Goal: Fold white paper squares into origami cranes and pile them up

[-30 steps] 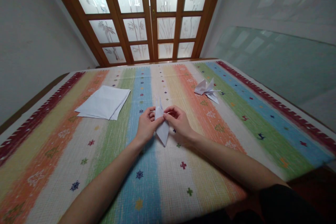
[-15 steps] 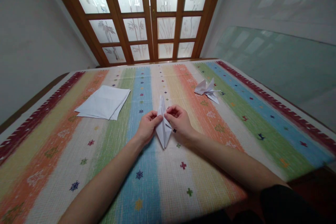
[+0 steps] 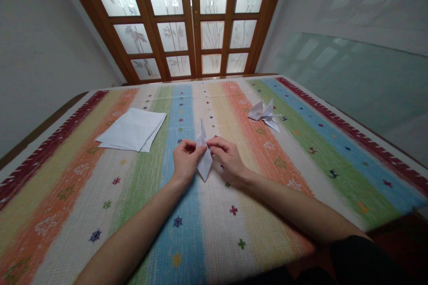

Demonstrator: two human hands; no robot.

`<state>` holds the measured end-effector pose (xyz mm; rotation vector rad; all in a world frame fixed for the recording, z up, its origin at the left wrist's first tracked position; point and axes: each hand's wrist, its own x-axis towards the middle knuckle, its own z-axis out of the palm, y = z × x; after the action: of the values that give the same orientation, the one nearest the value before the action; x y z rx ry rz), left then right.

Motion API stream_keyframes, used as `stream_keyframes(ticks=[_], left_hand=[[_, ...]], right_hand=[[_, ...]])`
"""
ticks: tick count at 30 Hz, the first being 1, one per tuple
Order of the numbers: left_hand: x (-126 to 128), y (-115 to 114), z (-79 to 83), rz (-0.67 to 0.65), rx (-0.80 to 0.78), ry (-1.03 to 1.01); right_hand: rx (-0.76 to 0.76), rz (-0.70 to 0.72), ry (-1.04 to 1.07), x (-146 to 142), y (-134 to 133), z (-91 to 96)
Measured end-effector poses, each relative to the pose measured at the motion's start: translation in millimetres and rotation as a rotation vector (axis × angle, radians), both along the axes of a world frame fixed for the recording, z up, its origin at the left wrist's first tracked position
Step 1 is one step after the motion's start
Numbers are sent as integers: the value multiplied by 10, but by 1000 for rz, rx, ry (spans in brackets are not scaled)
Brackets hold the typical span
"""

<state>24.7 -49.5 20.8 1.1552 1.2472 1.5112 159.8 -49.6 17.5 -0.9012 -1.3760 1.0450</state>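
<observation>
Both hands meet mid-cloth, thumbs + forefingers closed on one small white fold (image 3: 204,167). L hand (image 3: 185,161) pinches its left edge, R hand (image 3: 228,158) its right edge, fingertips nearly touching each other across the paper; other fingers curled in, not spread. Fold sits betw. the two hands, neither nearer, since each is in contact with it. Long axis runs straight away from the person: near point hangs down betw. the heels of the hands, toward the wrists; far end, a thin spike, sticks up beyond the fingertips. Cannot tell whether the near point rests on the cloth (image 3: 200,236) or is just off it. Pinch is approx. upper-middle, so most of the body lies on the wrist side of it. Well apart, far left of L hand: flat stack (image 3: 132,130) of white sheets. Beyond R hand, off to its right, apart: a folded crane (image 3: 264,113). Forearms low, converging on the fold.
</observation>
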Motion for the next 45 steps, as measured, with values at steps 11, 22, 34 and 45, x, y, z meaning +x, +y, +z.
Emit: stream_keyframes(ticks=[11, 22, 34, 45], left_hand=[[80, -125, -92, -55, 146, 211], [83, -132, -53, -48, 91, 192], [85, -121, -10, -114, -80, 12], [98, -140, -16, -84, -57, 111]], right_hand=[[-135, -182, 142, -41, -9, 98], [-96, -235, 137, -39, -8, 58], [-128, -183, 225, -36, -17, 80], [-199, -223, 194, -9, 41, 80]])
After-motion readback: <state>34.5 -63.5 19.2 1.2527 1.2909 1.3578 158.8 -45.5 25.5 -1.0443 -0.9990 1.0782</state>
